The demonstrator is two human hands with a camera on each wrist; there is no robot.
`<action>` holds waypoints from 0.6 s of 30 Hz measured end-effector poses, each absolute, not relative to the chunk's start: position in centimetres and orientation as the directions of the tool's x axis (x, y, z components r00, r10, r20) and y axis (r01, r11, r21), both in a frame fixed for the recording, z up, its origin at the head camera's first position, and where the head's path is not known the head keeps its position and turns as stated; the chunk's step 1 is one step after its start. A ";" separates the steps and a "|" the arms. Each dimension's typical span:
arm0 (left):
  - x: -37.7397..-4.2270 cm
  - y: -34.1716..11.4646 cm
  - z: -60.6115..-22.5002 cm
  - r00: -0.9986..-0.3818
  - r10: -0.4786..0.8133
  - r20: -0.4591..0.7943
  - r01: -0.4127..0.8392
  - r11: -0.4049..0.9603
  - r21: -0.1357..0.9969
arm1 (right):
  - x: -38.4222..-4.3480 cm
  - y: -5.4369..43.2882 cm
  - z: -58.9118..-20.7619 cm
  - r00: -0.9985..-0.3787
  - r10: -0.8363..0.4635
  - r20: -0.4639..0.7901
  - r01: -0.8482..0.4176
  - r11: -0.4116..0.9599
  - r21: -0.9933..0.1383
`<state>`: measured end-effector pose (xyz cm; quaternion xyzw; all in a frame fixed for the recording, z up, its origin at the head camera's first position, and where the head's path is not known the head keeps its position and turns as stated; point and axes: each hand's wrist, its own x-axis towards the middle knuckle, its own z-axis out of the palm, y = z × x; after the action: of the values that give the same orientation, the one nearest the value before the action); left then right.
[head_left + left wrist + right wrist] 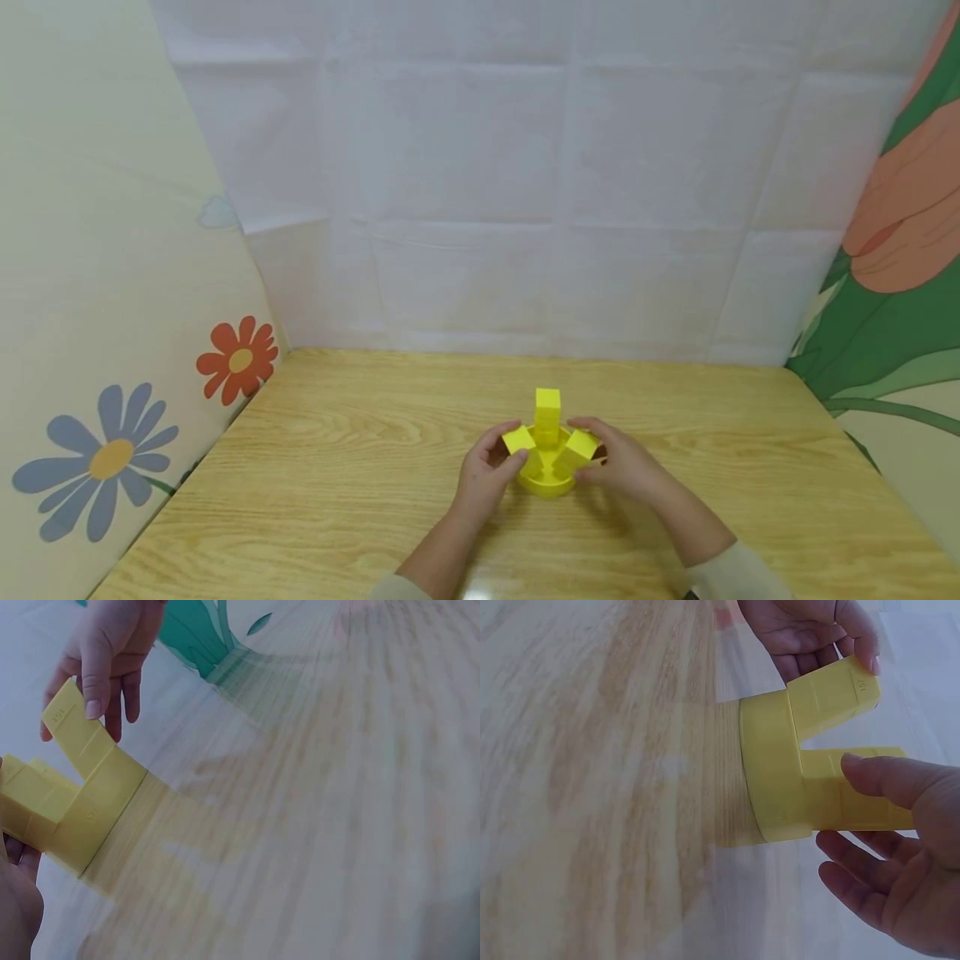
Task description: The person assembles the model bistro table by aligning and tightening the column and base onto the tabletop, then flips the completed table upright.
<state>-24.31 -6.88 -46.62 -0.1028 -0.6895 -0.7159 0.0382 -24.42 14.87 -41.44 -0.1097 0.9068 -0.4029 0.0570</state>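
A round yellow tray (546,489) stands on the wooden table, with three yellow rectangular blocks rising from it. One is the back block (547,407), upright and untouched. My left hand (483,479) pinches the left block (522,442), which tilts outward, between thumb and fingers. On the other side, my right hand (626,462) holds the right block (577,450), also leaning outward, its thumb along one face in the right wrist view. Small raised marks show on the right block (71,724) in the left wrist view. The lower ends of the blocks are partly hidden inside the tray.
The wood-grain table (337,467) extends around the tray on all sides. Behind it hangs a creased white cloth (480,208). Floral panels flank the table, with a red flower (238,360) at left and a large pink tulip (911,200) at right.
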 end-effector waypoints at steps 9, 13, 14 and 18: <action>-24.4 -6.9 -46.7 -0.978 0.091 0.189 0.185 -0.047 0.982 | -24.4 14.7 -41.1 -0.973 -0.231 -0.019 -0.145 0.672 -0.727; -24.4 -7.1 -46.9 -0.971 0.108 0.213 0.214 -0.003 0.977 | -24.4 15.0 -41.5 -0.972 -0.236 -0.006 -0.145 0.619 -0.772; -24.4 -7.1 -46.9 -0.970 0.116 0.212 0.216 0.020 0.976 | -24.4 15.2 -41.6 -0.972 -0.235 -0.004 -0.142 0.605 -0.784; -24.7 -7.5 -47.2 -0.974 0.166 0.152 0.179 0.166 0.970 | -24.5 15.9 -41.9 -0.971 -0.239 0.002 -0.136 0.545 -0.827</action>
<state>-24.65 -7.47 -47.18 -0.1130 -0.7634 -0.6359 0.0053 -24.53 15.87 -41.89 -0.1068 0.8772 -0.4648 0.0553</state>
